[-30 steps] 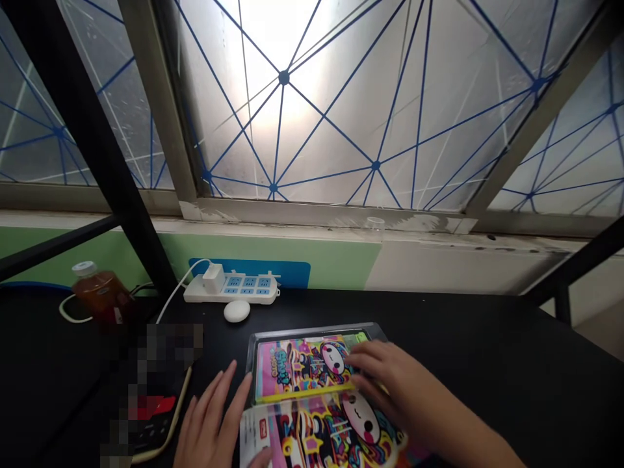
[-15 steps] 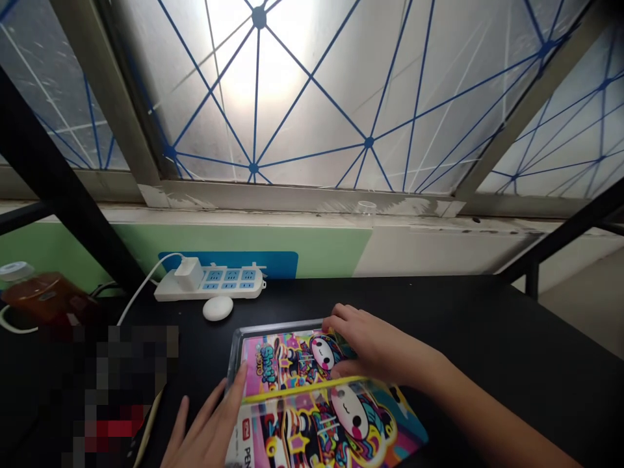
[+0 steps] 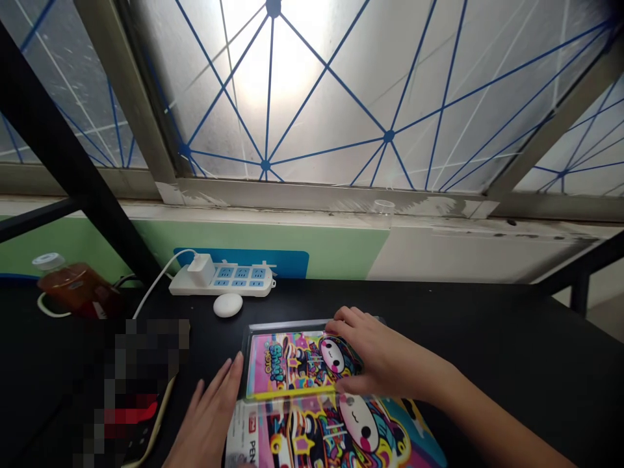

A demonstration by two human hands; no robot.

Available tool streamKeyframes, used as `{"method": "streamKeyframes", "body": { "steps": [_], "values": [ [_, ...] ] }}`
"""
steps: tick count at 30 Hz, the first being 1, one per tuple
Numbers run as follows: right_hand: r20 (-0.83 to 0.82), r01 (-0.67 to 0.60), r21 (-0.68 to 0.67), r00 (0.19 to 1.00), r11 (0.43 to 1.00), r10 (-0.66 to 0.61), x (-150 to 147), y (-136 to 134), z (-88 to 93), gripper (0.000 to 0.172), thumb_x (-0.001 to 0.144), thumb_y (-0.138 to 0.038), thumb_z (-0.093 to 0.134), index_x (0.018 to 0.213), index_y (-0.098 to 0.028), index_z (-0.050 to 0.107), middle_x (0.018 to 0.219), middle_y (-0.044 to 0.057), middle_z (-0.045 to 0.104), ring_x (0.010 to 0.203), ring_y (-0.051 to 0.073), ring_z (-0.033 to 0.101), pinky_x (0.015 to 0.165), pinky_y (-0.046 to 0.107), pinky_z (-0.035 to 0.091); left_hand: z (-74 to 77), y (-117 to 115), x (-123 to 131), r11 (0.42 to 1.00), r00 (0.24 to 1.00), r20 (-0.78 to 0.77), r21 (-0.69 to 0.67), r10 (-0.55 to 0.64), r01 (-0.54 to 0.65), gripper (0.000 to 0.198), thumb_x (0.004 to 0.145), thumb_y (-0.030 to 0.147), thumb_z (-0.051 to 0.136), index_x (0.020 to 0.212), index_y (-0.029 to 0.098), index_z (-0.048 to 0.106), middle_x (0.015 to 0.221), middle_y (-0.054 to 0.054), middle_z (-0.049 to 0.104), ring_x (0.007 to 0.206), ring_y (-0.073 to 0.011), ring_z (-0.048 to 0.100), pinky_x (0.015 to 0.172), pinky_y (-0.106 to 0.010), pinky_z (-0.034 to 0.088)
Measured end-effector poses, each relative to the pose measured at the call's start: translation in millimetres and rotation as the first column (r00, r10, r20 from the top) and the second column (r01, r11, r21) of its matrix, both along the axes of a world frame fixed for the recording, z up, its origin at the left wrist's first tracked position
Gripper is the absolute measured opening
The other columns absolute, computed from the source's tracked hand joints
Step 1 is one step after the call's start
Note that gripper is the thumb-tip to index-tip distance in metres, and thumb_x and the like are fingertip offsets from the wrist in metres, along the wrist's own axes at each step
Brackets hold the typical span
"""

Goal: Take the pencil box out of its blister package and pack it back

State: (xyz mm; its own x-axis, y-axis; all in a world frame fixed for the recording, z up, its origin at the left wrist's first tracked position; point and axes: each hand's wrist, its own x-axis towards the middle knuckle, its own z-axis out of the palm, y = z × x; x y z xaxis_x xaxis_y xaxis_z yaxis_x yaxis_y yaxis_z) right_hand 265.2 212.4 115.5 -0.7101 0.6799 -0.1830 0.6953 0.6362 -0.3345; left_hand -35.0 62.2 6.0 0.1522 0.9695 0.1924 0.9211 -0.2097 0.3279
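A flat case [image 3: 277, 377] with a bright cartoon print lies in a clear plastic tray [image 3: 287, 325] on the black desk. A yellow strip runs along its near edge. Below it is a larger printed packaging card [image 3: 302, 442], with part of a word, "PEN", on its left. My right hand [image 3: 377, 354] spans the case, fingers bent over its far edge and thumb by the yellow strip. Beside the left edge rests my left hand [image 3: 209, 413], fingers stretched out and fingertips touching the tray's side. My right hand hides the case's right end.
A white power strip [image 3: 244, 283] with a plugged-in charger [image 3: 201, 270] stands against the wall. In front of it sits a white oval object [image 3: 227, 305]. At left are a bottle of amber liquid [image 3: 80, 286] and a blurred-out dark object [image 3: 146, 435]. Black bars [image 3: 92, 208] rise at both sides.
The view has shifted, so the desk items appear farther right. Both hands keep nearly the same places around the case and tray. More of the tray's far right corner shows.
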Motion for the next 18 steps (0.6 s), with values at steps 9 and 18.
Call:
{"method": "streamKeyframes", "body": {
  "steps": [9, 18],
  "values": [
    [-0.062, -0.028, 0.188, 0.997, 0.982, 0.041, -7, 2, -5.6, 0.072, 0.057, -0.049, 0.097, 0.113, -0.019, 0.062, 0.123, 0.010, 0.062, 0.108, 0.030, 0.061, 0.093, 0.046, 0.053, -5.4, 0, -7, 1.000, 0.999, -0.043, -0.002, -0.010, 0.010, 0.129, 0.068, 0.010, 0.067, 0.164, 0.036, -0.016, 0.167, -0.009, 0.036, 0.146, -0.0376, 0.047, 0.109, -0.058, 0.049],
    [-0.230, 0.110, 0.753, 0.968, 0.649, 0.102, 2, -45, -19.0, 0.042, 0.088, -0.014, 0.072, 0.128, -0.014, 0.058, 0.107, 0.011, 0.066, 0.101, 0.028, 0.061, 0.104, 0.054, 0.045, 4.1, -3, 5, 0.988, 0.992, -0.076, 0.123, 0.105, -0.095, 0.119, 0.079, 0.017, 0.070, 0.166, 0.033, -0.010, 0.165, -0.011, 0.041, 0.151, -0.0398, 0.037, 0.115, -0.064, 0.036]
  ]
}}
